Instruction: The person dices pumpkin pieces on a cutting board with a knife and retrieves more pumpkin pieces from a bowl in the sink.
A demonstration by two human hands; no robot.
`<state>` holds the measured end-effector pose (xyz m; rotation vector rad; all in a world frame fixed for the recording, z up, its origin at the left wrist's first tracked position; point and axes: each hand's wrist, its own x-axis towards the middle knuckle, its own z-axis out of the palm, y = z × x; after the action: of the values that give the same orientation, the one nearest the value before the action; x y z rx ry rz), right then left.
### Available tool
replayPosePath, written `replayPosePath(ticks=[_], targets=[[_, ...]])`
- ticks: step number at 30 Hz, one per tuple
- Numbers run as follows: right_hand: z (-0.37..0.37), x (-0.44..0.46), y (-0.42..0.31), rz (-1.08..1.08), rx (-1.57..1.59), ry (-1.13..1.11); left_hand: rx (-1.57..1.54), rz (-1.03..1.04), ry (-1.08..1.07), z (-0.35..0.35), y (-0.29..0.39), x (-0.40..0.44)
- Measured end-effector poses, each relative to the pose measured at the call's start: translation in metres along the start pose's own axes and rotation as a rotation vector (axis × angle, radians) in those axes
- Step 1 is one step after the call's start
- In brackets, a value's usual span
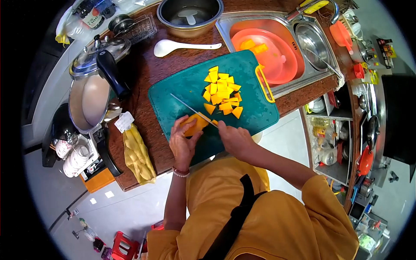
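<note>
A green cutting board lies on the brown counter, its yellow handle side toward the sink. My left hand grips a piece of pumpkin at the board's near edge. In my right hand is a knife, its blade pointing to the upper left and lying across the pumpkin piece. My right fingers wrap round the handle, which is mostly hidden. Just beyond the blade sits a heap of orange-yellow pumpkin chunks.
A red plastic basin with more pumpkin pieces stands in the sink. Past the board are a white ladle and a dark pot. A lidded pressure cooker and a yellowish bag stand left.
</note>
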<state>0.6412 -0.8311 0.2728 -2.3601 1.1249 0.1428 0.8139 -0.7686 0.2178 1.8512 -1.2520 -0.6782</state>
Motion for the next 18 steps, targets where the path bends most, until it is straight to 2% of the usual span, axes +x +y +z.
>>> replayPosePath(ticks=[4, 7, 9, 14, 18], targets=[[0.019, 0.013, 0.001, -0.066, -0.007, 0.133, 0.009, 0.02, 0.023, 0.0, -0.002, -0.002], [0.021, 0.016, 0.002, -0.07, 0.018, 0.112, 0.012, 0.057, 0.048, 0.005, -0.01, -0.001], [0.028, 0.029, -0.003, -0.079, -0.075, 0.173, 0.009, 0.086, 0.063, 0.009, -0.013, -0.001], [0.042, 0.018, 0.001, -0.058, -0.072, 0.268, -0.021, 0.139, 0.061, 0.012, -0.029, -0.001], [0.026, 0.007, -0.006, -0.019, -0.002, 0.207, -0.086, 0.167, 0.024, 0.018, -0.042, 0.001]])
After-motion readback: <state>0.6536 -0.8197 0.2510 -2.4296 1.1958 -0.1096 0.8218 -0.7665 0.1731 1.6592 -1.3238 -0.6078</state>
